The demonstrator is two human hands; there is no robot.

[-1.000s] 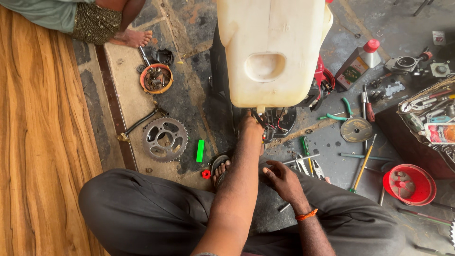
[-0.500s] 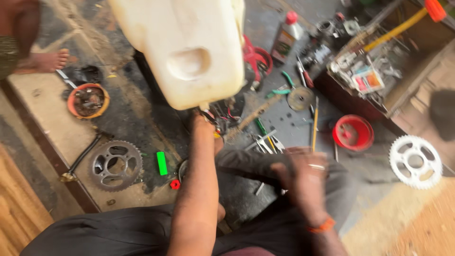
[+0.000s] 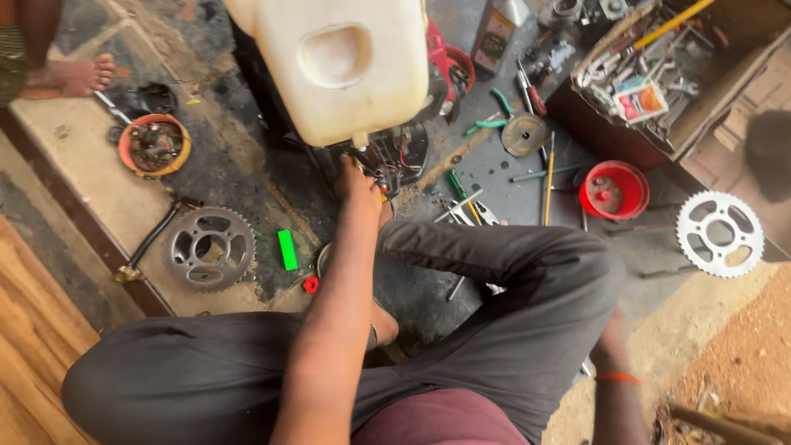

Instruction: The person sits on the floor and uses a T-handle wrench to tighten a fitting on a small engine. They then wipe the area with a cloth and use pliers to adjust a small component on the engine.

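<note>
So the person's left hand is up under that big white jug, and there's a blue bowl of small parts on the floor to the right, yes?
Not quite: the bowl is red, not blue, as the head view shows. The rest holds: the left hand reaches up under the big white jug, and the bowl sits on the floor to the right with small parts inside.

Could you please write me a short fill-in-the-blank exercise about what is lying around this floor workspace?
1. The left hand reaches under a large ____ plastic can.
2. The small bowl beside the right knee is ____.
3. The dark sprocket lies left of a ____ block.
4. The pale sprocket lies on the ____ side of the picture.

Missing words: white; red; green; right
</note>
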